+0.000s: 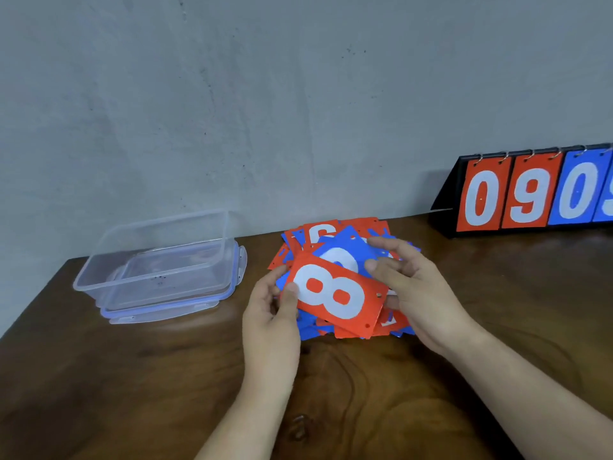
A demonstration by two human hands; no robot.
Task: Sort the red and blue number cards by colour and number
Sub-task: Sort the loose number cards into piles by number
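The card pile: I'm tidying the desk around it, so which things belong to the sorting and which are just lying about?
Part of the job:
red 8 card, held by left hand and right hand
mixed red and blue card pile

Lying about:
clear plastic container, standing on its lid
flip scoreboard

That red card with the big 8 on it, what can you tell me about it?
The red 8 card is a flat, stiff-looking rectangle with a white 8 printed large and two small holes punched along one short edge. It lies turned sideways, tilted, above the mixed pile of red and blue cards. The left hand pinches its left end; the right hand holds the holed end.
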